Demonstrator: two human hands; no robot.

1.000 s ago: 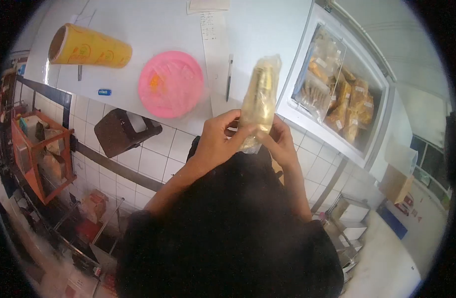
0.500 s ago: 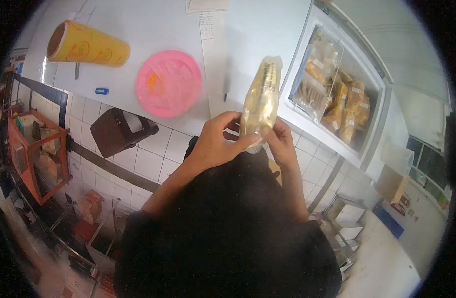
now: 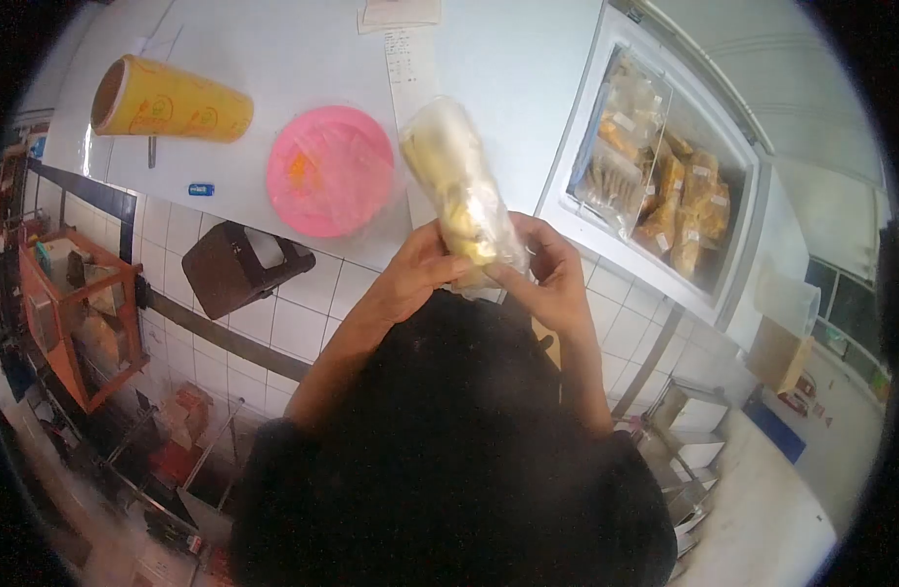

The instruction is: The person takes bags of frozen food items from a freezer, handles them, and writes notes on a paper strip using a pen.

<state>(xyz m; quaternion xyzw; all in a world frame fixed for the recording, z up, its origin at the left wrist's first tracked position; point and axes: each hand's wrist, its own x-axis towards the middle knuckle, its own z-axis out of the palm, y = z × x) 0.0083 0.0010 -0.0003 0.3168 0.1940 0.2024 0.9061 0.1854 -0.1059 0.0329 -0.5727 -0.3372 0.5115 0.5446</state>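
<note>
A long clear plastic bag of pale yellow food (image 3: 456, 181) is held up in front of my body, tilted with its top to the left. What the food is I cannot make out. My left hand (image 3: 417, 271) grips the bag's lower left side, thumb across the front. My right hand (image 3: 550, 274) has its thumb on the bag's lower front and its fingers behind the loose plastic at the right. Beyond the bag, a pink plate (image 3: 332, 201) with orange bits under a clear film lies on the white table. A long strip of paper with writing (image 3: 403, 73) runs behind the bag.
An open chest freezer (image 3: 557, 186) holding several bagged packs (image 3: 694, 201) stands at the right. On the table (image 3: 273, 49) lie a yellow roll (image 3: 180, 101) and a small blue object (image 3: 201, 190). Below its edge is a dark brown bin (image 3: 224, 269); an orange-red framed stand (image 3: 88, 318) is farther left.
The bag has turned, its top swinging left over the paper strip, and a different side now faces me. Both hands still hold its lower end with shifted fingers.
</note>
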